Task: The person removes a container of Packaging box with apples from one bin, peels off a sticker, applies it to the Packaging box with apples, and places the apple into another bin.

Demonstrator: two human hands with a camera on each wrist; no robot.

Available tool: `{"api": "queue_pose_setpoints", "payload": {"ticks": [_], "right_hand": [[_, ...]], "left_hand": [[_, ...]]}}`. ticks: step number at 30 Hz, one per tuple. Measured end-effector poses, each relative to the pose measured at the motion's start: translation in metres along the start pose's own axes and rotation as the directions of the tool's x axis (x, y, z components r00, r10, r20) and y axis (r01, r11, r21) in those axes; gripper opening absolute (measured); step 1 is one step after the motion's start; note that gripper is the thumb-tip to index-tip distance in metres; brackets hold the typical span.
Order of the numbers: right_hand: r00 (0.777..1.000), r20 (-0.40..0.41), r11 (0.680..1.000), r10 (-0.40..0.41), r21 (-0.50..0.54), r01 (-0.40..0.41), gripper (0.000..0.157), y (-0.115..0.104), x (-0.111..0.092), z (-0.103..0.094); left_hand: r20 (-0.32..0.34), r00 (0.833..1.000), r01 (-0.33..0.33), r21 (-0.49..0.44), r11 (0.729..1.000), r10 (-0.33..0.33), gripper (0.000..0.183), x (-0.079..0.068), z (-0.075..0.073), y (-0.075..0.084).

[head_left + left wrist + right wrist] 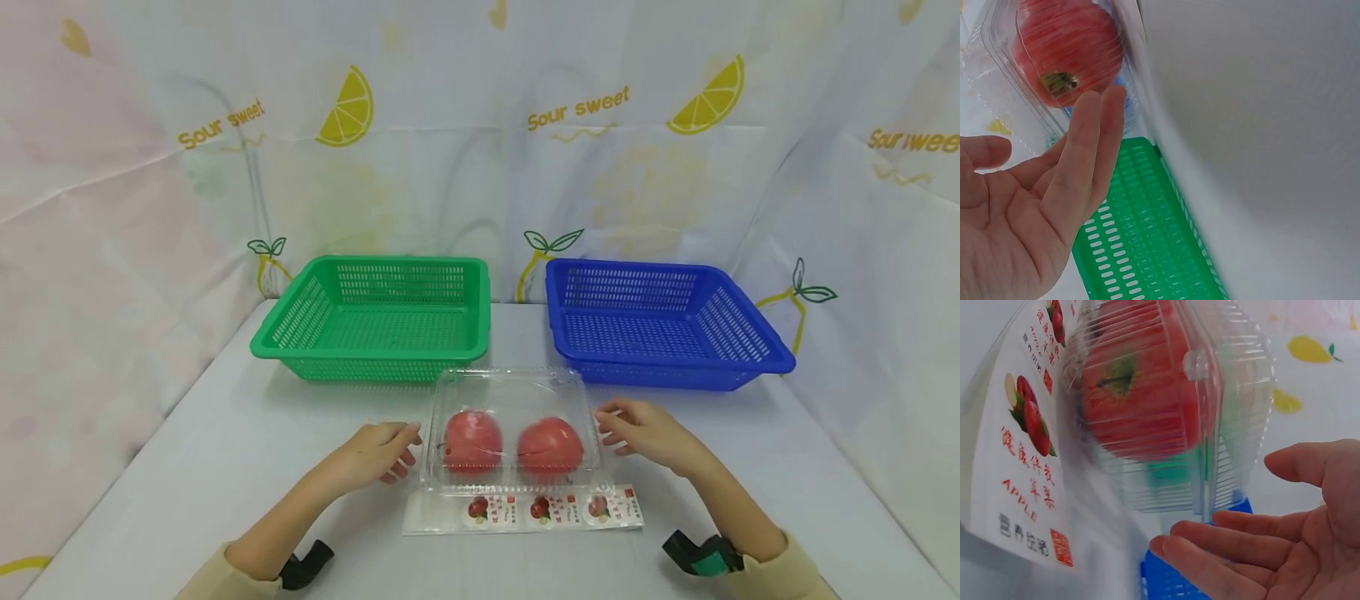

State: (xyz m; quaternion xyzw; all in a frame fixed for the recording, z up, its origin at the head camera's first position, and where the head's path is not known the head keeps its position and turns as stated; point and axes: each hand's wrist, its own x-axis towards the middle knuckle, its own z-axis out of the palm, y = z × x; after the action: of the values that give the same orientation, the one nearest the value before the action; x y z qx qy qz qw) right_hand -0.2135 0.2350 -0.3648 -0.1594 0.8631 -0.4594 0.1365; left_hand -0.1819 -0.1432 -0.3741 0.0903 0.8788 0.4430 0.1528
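This looks like a curtained-off tabletop booth, laid out like a small fruit-packing spot; whether it stands in a home, shop or studio cannot be told. A cloth backdrop point(450, 183) with lemon slices point(348, 108) and "Sour sweet" lettering point(578, 108) hangs behind the clear plastic box point(510, 392) and on both sides. Under the box spreads a white tabletop point(487, 571). Behind it stand a green basket point(367, 353), left, and a blue basket point(675, 362), right. Inside it sit two red apples point(551, 446); along its near edge lies a strip of apple labels point(491, 512).
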Motion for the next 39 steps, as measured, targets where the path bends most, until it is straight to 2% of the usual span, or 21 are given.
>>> {"api": "queue_pose_setpoints", "payload": {"ticks": [2, 5, 8, 15, 20, 27, 32, 34, 36, 39], "right_hand": [[0.999, -0.034, 0.994, -0.042, -0.099, 0.039, 0.039, -0.004, -0.003, 0.000], [0.990, -0.086, 0.965, -0.109, -0.249, 0.084, 0.034, -0.010, -0.007, 0.001], [0.979, -0.128, 0.935, -0.161, -0.336, 0.109, 0.031, -0.015, -0.011, 0.002], [0.951, -0.198, 0.908, -0.238, -0.393, 0.145, 0.022, -0.020, -0.015, 0.008], [0.919, -0.231, 0.869, -0.318, -0.458, 0.186, 0.018, -0.027, -0.018, 0.013], [0.865, -0.185, 0.780, -0.467, -0.547, 0.304, 0.019, -0.036, -0.019, 0.025], [0.845, -0.141, 0.740, -0.515, -0.570, 0.356, 0.019, -0.045, -0.019, 0.035], [0.828, -0.121, 0.712, -0.548, -0.587, 0.385, 0.020, -0.049, -0.018, 0.038], [0.801, -0.106, 0.677, -0.589, -0.607, 0.417, 0.021, -0.051, -0.018, 0.042], [0.739, -0.073, 0.604, -0.669, -0.634, 0.484, 0.023, -0.055, -0.016, 0.047]], "left_hand": [[0.005, 1.000, 0.000, 0.012, 1.000, 0.000, 0.032, -0.002, -0.002, -0.001], [0.017, 1.000, -0.012, 0.048, 0.999, 0.011, 0.026, -0.005, -0.004, -0.004], [0.031, 0.999, -0.035, 0.080, 0.996, 0.032, 0.025, -0.007, -0.005, -0.005], [0.102, 0.991, -0.098, 0.085, 0.992, 0.089, 0.019, -0.009, -0.002, -0.011], [0.123, 0.984, -0.142, 0.095, 0.985, 0.130, 0.015, -0.006, -0.001, -0.012], [0.147, 0.982, -0.133, 0.080, 0.988, 0.120, 0.008, -0.007, 0.002, -0.012], [0.153, 0.978, -0.154, 0.095, 0.983, 0.138, 0.008, -0.007, 0.005, -0.011], [0.162, 0.976, -0.164, 0.106, 0.981, 0.145, 0.008, -0.007, 0.006, -0.012], [0.175, 0.973, -0.172, 0.118, 0.978, 0.150, 0.009, -0.007, 0.008, -0.012], [0.189, 0.969, -0.183, 0.120, 0.976, 0.159, 0.011, -0.006, 0.010, -0.012]]}}
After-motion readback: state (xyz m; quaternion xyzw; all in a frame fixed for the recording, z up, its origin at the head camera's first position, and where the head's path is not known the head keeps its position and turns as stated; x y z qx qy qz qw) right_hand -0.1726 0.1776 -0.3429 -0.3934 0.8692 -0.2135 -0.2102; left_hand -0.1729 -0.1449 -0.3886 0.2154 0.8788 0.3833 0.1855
